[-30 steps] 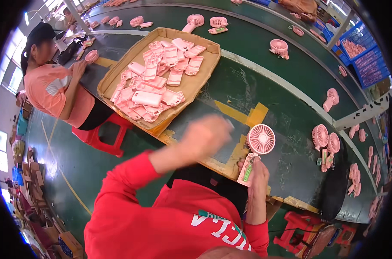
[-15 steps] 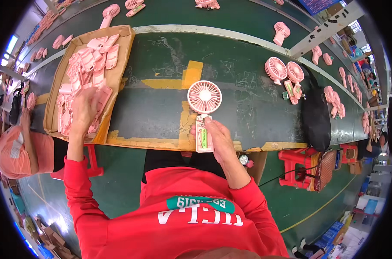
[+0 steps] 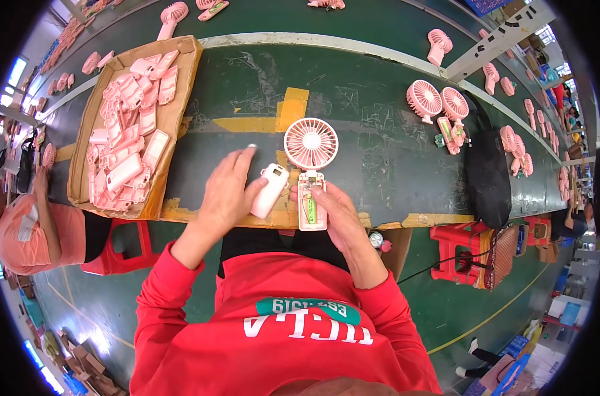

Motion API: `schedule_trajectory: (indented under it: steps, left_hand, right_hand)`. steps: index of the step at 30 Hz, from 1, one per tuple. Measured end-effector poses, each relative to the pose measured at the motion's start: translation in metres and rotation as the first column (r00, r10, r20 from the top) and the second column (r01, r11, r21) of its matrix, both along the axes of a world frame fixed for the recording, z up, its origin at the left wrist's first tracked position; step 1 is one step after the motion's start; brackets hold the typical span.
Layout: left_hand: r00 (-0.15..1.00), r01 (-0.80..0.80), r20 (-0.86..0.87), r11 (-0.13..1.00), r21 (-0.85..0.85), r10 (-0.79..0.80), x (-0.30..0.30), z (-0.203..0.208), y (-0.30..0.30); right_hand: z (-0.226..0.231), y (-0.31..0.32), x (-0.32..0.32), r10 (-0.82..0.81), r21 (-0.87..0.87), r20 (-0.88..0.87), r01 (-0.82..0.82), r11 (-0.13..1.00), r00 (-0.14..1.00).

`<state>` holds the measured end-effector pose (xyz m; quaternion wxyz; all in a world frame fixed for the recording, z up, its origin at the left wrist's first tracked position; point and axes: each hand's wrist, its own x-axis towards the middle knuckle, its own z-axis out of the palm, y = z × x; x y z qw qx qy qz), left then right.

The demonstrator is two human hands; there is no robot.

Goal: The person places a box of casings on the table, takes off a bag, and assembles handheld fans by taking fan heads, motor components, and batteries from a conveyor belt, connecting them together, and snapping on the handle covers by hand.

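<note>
A pink handheld fan (image 3: 311,143) has its round grille pointing away from me and its handle open, showing a green cell and thin wires. My right hand (image 3: 339,210) grips that handle at the table's near edge, thumb on top and fingertips showing at its left side. Left of the handle, a pink handle cover (image 3: 270,192) lies tilted, a dark small window near its top. My left hand (image 3: 226,189) is beside it, fingers stretched and apart, its thumb at the cover's left edge. A cardboard tray (image 3: 186,86) of pink covers (image 3: 126,173) stands further left.
Two more fans (image 3: 424,99) with exposed green boards stand on the table (image 3: 369,168) at the right, next to a black bag (image 3: 488,178). More fans lie beyond a pale rail (image 3: 300,39). Red stools (image 3: 453,254) flank me; a person (image 3: 41,231) sits at the left.
My left hand has come out of the tray and moved right, near the fan. A pink cover now lies beside the handle. My right hand still grips the fan.
</note>
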<state>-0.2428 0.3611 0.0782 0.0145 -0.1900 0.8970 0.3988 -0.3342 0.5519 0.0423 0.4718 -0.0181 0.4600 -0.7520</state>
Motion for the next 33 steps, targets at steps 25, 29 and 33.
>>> schedule_trajectory:
  steps: [25,29,33]
  left_hand:
    - [0.998,-0.018,0.057,0.982,-0.188,0.029,0.007,0.030,0.086]
    - [0.999,0.028,-0.011,0.956,-0.292,-0.032,0.005,0.024,0.088]
    - [1.000,0.030,0.008,0.959,-0.281,-0.029,0.003,0.025,0.088]
  right_hand:
    - [-0.006,0.012,0.002,0.060,-0.187,0.096,-0.042,0.982,0.994]
    - [-0.005,0.010,0.001,0.100,-0.200,0.074,-0.083,0.976,0.992]
    - [-0.005,0.012,-0.002,0.145,-0.190,0.043,-0.134,0.973,0.988]
